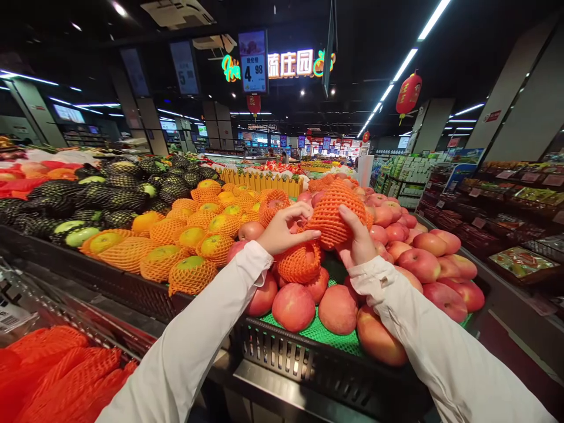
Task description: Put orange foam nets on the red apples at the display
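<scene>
Nearest the camera, at the lower left, lay a heap of loose orange foam nets [57,367], and two white sleeves reached forward over the black crate [326,367] that edged the fruit display. Inside the crate, on a green mat [324,335], bare red apples [294,305] sat in rows, with more piled along the right side. Just beyond them the left hand [282,232] and the right hand [359,241] met around a single netted apple [332,217] raised a little above the pile — the left grip curled against its left side with the thumb laid along the lower edge, the right grip closed on its right side with fingers pressed into the orange mesh. So both grips were holding that one wrapped fruit, which hung over the middle of the apple crate. Directly under it another netted apple [299,263] rested among the bare ones. To the left, in the neighbouring section, lay yellow-green citrus in orange nets [189,241], and past those a bank of green fruit in black nets [101,197]. Farther back stood a low yellow fence [259,182], then more produce stands. Overhead hung a price sign [253,61] reading 4.98 and, off to the right, a red lantern [408,93].
</scene>
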A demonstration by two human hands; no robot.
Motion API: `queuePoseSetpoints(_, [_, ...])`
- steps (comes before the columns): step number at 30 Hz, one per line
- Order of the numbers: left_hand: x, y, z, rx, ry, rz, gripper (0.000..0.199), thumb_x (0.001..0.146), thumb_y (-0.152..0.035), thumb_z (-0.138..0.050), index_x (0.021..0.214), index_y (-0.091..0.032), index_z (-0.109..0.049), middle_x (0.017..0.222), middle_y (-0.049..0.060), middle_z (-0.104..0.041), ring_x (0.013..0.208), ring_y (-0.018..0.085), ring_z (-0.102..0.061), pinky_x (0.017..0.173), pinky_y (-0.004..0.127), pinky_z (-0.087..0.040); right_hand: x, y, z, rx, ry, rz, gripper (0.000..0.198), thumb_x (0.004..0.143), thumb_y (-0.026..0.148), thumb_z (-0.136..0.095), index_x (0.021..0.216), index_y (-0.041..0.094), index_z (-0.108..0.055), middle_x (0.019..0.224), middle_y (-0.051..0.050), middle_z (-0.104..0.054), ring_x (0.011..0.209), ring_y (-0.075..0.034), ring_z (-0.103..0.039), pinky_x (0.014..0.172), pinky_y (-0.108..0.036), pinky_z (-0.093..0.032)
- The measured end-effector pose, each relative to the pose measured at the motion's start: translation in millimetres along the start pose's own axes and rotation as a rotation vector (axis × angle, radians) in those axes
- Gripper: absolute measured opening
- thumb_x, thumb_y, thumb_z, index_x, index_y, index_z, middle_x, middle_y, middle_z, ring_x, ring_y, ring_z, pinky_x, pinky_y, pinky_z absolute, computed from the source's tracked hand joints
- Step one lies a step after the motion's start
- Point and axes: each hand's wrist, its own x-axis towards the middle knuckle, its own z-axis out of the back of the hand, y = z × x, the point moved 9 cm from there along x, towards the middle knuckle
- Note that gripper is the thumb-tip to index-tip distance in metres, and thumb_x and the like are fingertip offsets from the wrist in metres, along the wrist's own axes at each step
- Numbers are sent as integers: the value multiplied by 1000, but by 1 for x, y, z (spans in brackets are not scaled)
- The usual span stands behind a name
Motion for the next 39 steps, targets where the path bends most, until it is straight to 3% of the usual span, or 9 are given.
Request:
queuePoseSetpoints(5, [-1, 0, 8, -71, -55, -21, 33, 73, -36, -79, 72, -15, -53, 80, 2, -56, 81, 14, -51, 80, 29, -41, -2, -5, -2, 32, 26, -64, 89, 59, 61, -75, 130, 17, -45, 124, -6, -56, 109, -13, -61, 99, -30, -58])
queuePoseSetpoints(11, [-3, 5, 7, -123, -59, 67, 40, 64, -35, -85, 71, -15, -52, 73, 0, -52, 71, 10, -49, 68, 23, -39, -1, -10, 2, 54, -2, -96, 88, 55, 60, -78, 126, 18, -49, 122, -5, -58, 110, -13, -61, 96, -30, -59])
queuePoseSetpoints(21, [-2, 10, 15, -168, -188, 150, 51, 58, -24, -86, 78, -18, -40, 80, -2, -47, 67, 7, -41, 59, 19, -33, 0, -1, 5, 6, -49, -10, 90, 53, 59, -78, 126, 17, -47, 119, -6, -59, 115, -15, -59, 96, -30, -60])
queuePoseSetpoints(26, [-1, 13, 6, -126, -92, 167, 47, 61, -29, -87, 87, -16, -51, 93, 2, -51, 84, 12, -50, 75, 23, -42, 1, 1, 3, -29, -15, 4, 84, 60, 62, -71, 126, 18, -45, 126, -4, -56, 118, -14, -58, 99, -30, -59])
queuePoseSetpoints(32, [0, 13, 3, -36, -25, 114, 43, 60, -35, -88, 76, -15, -53, 88, 4, -56, 86, 15, -51, 80, 28, -42, 1, 4, 3, 4, -49, 10, 90, 51, 63, -75, 122, 17, -47, 128, -4, -55, 124, -15, -55, 98, -30, -59])
queuePoseSetpoints(39, [-2, 25, 18, 1, -178, 226, 42, 65, -38, -84, 71, -14, -49, 74, -1, -51, 69, 9, -47, 66, 23, -39, -1, 5, 7, -53, -83, 7, 95, 50, 68, -71, 127, 18, -44, 129, -5, -54, 125, -17, -54, 98, -30, -58])
